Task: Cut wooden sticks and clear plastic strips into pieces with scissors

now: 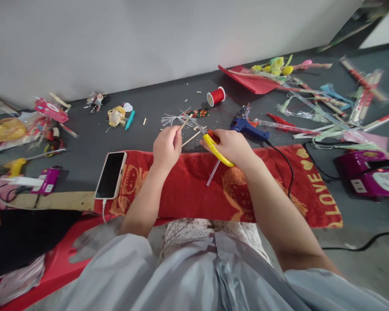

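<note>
Pinching a thin pale wooden stick (186,122) between thumb and fingers of the left hand (167,144), above the middle of the flat grey bench (167,96). Wrapping the right hand (231,147) around yellow-handled scissors (218,151), pointing toward the stick. Reaching over a red patterned towel (191,185) along the bench's near edge, with a blue glue gun (249,128) lying just right.

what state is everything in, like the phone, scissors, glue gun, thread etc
scissors: held in the right hand, blade opening unclear
thin stick: pinched in the left hand
phone: screen dark, white cable plugged in
glue gun: lying down, cord attached, heat can't be told
thread spool: on its side, red thread wound on
red towel: spread out
</note>
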`<move>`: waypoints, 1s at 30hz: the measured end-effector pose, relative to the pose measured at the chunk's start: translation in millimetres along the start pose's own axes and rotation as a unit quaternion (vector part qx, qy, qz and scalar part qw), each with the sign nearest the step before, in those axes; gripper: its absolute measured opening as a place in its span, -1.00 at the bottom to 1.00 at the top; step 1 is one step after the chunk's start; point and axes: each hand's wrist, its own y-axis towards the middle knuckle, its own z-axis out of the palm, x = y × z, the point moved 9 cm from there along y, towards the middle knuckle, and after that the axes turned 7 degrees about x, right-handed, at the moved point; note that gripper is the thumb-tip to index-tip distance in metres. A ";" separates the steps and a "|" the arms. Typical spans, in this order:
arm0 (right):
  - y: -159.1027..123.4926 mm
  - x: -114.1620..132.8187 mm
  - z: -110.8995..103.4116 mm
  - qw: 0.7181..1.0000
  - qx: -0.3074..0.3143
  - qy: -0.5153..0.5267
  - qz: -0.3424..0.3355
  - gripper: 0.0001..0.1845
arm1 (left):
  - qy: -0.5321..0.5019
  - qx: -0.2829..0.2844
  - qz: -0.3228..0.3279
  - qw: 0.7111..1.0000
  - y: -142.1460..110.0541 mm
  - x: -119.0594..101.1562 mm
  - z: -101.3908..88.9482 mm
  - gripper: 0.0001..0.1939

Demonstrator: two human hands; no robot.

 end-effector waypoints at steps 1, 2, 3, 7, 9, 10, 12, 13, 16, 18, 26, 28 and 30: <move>-0.1 1.9 1.3 1.000 0.003 -0.005 -0.005 -0.51 | -0.003 0.005 -0.009 1.000 -0.4 0.6 1.0 -0.72; -0.3 3.9 2.6 1.000 0.005 -0.009 -0.012 -0.51 | -0.007 0.008 -0.014 1.000 -0.9 0.8 1.7 -0.71; -0.6 6.0 3.6 1.000 0.007 -0.012 -0.019 -0.51 | -0.013 0.008 -0.016 1.000 -1.3 0.7 1.8 -0.71; -2.5 12.4 4.4 0.998 0.004 -0.014 -0.055 -0.47 | -0.043 -0.007 -0.010 0.999 -2.3 -1.2 -2.5 -0.68; -3.5 14.0 3.4 0.998 -0.002 -0.011 -0.069 -0.44 | -0.058 -0.011 -0.007 0.998 -2.2 -2.3 -5.4 -0.67; -3.8 14.4 3.1 0.997 -0.005 -0.009 -0.074 -0.43 | -0.066 -0.010 -0.006 0.998 -1.9 -3.0 -6.4 -0.66; -4.3 14.6 3.1 0.997 -0.008 -0.002 -0.078 -0.41 | -0.087 -0.002 -0.006 0.996 -1.2 -3.9 -7.2 -0.66; -4.5 14.7 3.1 0.997 -0.009 0.001 -0.080 -0.41 | -0.099 0.002 -0.009 0.995 -0.9 -3.8 -6.9 -0.65; -5.1 14.7 3.1 0.997 -0.015 0.006 -0.080 -0.39 | -0.134 0.012 -0.022 0.991 -0.7 -2.3 -5.1 -0.64; -5.5 15.0 3.6 0.996 -0.016 0.007 -0.083 -0.39 | -0.145 0.017 -0.028 0.989 -1.0 -1.5 -3.4 -0.62; -6.2 17.2 6.2 0.994 -0.008 0.013 -0.106 -0.38 | -0.171 0.043 -0.030 0.984 -0.3 -3.1 2.4 -0.62; -6.3 17.6 6.4 0.994 -0.007 0.014 -0.106 -0.39 | -0.177 0.051 -0.035 0.982 -0.1 -3.4 3.6 -0.63; -6.4 18.4 6.0 0.994 -0.008 0.015 -0.105 -0.40 | -0.177 0.056 -0.039 0.982 0.1 -3.2 4.1 -0.63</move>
